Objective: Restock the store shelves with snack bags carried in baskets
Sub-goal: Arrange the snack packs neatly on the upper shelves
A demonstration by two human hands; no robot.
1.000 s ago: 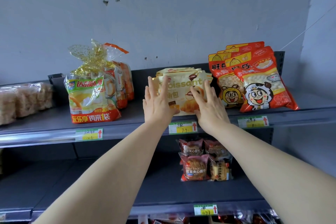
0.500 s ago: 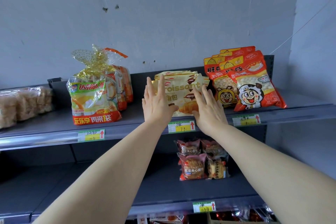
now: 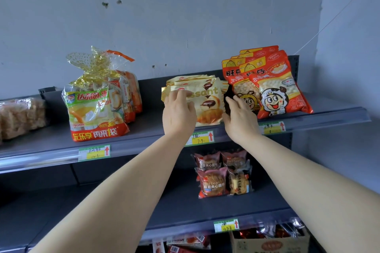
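Note:
A stack of gold croissant bags [image 3: 207, 104] stands upright in the middle of the upper grey shelf [image 3: 144, 129]. My left hand [image 3: 178, 114] has its fingers curled over the front bag's upper left edge. On the other side, my right hand [image 3: 240, 119] hooks around its right edge, the thumb in front. Both hands hold the front bag between them. No basket is in view.
Red cartoon snack bags [image 3: 275, 92] lean just right of the croissants. Yellow-green bread bags [image 3: 92, 109] and clear-wrapped packs [image 3: 18, 115] stand to the left. Red bean buns [image 3: 211, 181] lie on the lower shelf [image 3: 102, 201]. A cardboard box [image 3: 267, 244] sits at the bottom right.
Both hands were flat with fingers spread against the front of the croissant bag. Now the fingers have curled around its left and right edges.

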